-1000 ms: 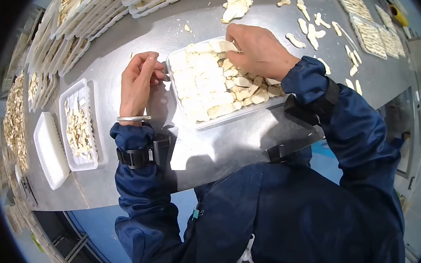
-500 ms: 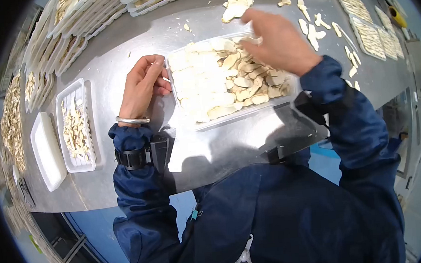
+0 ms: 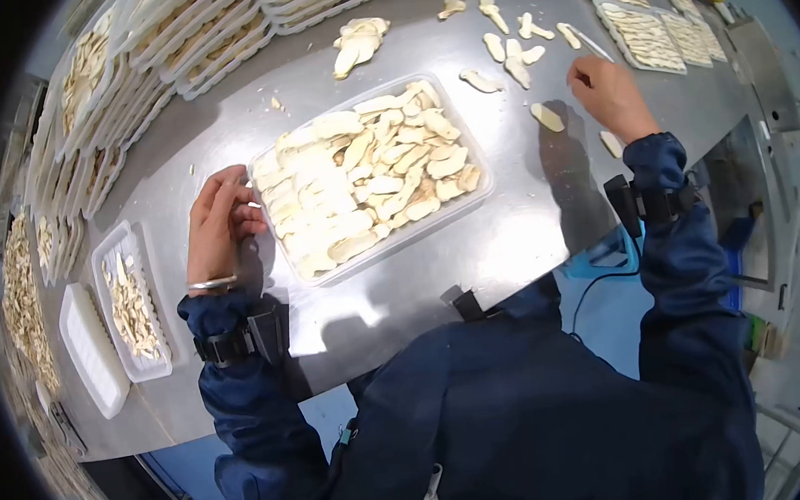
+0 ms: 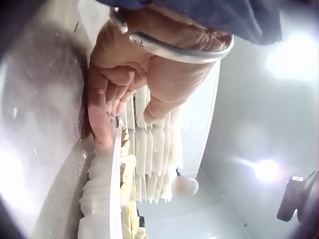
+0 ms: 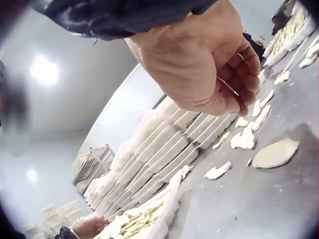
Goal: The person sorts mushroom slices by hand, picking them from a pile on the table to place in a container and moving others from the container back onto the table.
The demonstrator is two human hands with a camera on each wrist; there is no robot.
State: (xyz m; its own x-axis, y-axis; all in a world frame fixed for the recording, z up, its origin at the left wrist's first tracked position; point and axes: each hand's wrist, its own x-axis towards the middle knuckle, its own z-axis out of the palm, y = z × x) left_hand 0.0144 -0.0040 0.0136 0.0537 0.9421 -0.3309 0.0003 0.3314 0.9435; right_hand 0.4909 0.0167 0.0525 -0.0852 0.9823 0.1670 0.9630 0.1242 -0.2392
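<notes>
A clear plastic tray (image 3: pixel 480 192) of pale mushroom slices (image 3: pixel 402 156) lies before me, with neat rows at its left and a looser heap at its right. My left hand (image 3: pixel 220 228) rests at the tray's left edge. In the left wrist view its relaxed fingers (image 4: pixel 102 132) touch the tray's outer wall, with the thumb apart from them. My right hand (image 3: pixel 612 97) is over the table right of the tray, its fingers loosely bent and nothing visible in them. A thin white strip (image 3: pixel 588 40) lies by its fingertips, and an oval mushroom slice (image 3: pixel 547 117) lies to its left.
Stacked filled trays (image 3: pixel 214 39) line the back and left. A smaller tray (image 3: pixel 160 358) with mushroom pieces and an overturned white tray (image 3: pixel 88 350) stand at left. Loose slices (image 3: pixel 515 62) and a slice pile (image 3: pixel 360 44) lie behind; filled trays (image 3: pixel 642 38) stand back right.
My right hand has left the slices in the tray and moved right, out over the table. The left hand stays at the tray's left edge. The head view has shifted and turned.
</notes>
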